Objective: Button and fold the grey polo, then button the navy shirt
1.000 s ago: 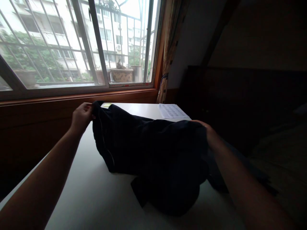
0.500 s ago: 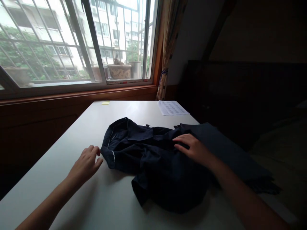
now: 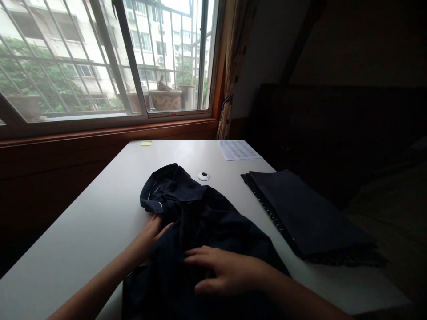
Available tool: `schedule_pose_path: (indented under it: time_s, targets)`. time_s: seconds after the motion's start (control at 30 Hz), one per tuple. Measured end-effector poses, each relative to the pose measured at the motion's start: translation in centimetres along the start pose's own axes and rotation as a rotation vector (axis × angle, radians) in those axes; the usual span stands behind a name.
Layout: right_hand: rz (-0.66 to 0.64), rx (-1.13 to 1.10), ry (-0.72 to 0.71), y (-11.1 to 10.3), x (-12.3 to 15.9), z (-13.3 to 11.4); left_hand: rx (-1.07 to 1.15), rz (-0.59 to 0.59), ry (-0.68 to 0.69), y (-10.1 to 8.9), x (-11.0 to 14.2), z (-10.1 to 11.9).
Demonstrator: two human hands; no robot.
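Note:
Dark navy trousers (image 3: pixel 220 218) lie rumpled across the white table, their waistband (image 3: pixel 147 198) at the far left end and the rest spreading towards me. My left hand (image 3: pixel 151 235) rests at the left side of the cloth just below the waistband. Its fingers are extended and the thumb is apart; the fingertips partly merge with the dark fabric. Over the nearer part of the trousers is my right hand (image 3: pixel 227 269), fingers stretched to the left and thumb spread away from them. No cloth shows pinched in either hand.
A stack of folded dark cloth (image 3: pixel 310 213) lies along the table's right side. Beyond the trousers are a round white cable-hole cover (image 3: pixel 203 176), printed paper (image 3: pixel 239 150) and a yellow sticky note (image 3: pixel 146 143). The white table (image 3: pixel 83 213) reaches towards a barred window (image 3: pixel 167 58).
The trousers have shifted and been spread towards me, exposing the round cover and the folded stack's edge. My left hand moved right onto the cloth; my right hand moved left and nearer.

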State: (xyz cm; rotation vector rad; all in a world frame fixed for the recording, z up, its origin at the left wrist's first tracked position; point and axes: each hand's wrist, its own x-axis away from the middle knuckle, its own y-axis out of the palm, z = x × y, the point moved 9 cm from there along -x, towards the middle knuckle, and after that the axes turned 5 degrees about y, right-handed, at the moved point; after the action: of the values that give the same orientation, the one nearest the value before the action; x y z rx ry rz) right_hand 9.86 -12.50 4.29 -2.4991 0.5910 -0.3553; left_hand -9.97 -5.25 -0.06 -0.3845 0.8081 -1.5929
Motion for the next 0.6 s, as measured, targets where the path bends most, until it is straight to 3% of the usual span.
schedule_pose_path:
  time_s: [0.07, 0.1, 0.13, 0.23, 0.3, 0.37, 0.47, 0.53, 0.6]
  targets:
    - [-0.017, -0.049, -0.055, 0.1, -0.5, -1.0, 0.092, -0.017, -0.066, -0.1, -0.1, -1.3]
    - [0.044, -0.047, -0.062, -1.0, -0.8, -0.9, 0.128, -0.020, -0.096, -0.3, 0.0, -1.8]
    - [0.160, -0.022, -0.059, -2.7, -1.1, -0.4, 0.161, -0.016, -0.125, -0.7, 0.3, -2.3]
    - [0.673, 0.195, 0.011, -9.9, -1.0, 2.6, 0.272, 0.023, -0.220, -2.3, 1.5, -3.2]
    - [0.827, 0.346, 0.113, -13.1, -1.4, 5.3, 0.381, 0.026, -0.305, -3.5, 2.3, -3.5]
    - [0.799, 0.397, 0.201, -14.6, -2.8, 7.8, 0.481, 0.032, -0.389, -5.0, 2.8, -3.8]
    - [0.642, 0.304, 0.254, -14.5, -5.2, 10.0, 0.557, 0.077, -0.519, -8.8, 3.3, -4.8]
    - [0.597, 0.217, 0.264, -14.2, -6.3, 10.2, 0.566, 0.138, -0.596, -12.4, 3.6, -5.9]
    - [0.607, 0.154, 0.265, -14.1, -6.9, 9.9, 0.526, 0.243, -0.618, -17.3, 3.8, -7.0]
